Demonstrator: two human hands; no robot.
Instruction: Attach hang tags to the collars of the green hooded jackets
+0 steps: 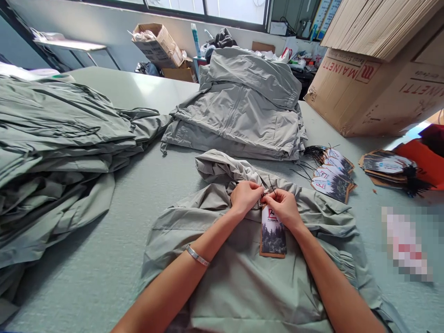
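Observation:
A grey-green jacket (243, 268) lies spread in front of me, its collar bunched at the far side. On it rests a hang tag (273, 233) with a dark forest print and brown edge. My right hand (285, 208) pinches the tag's black string just above its top, a loose end sticking up between the hands. My left hand (245, 198) is closed in a pinch beside it at the neckline, seemingly on the same string. The fingertips partly cover the string and the small dark neck label.
Folded grey jackets (236, 111) are stacked beyond; a large pile of green-grey garments (62, 148) fills the left. Fanned hang tags (333, 173) and another tag stack (386, 167) lie right. A big cardboard box (364, 92) stands at the far right, near an orange item (421, 155).

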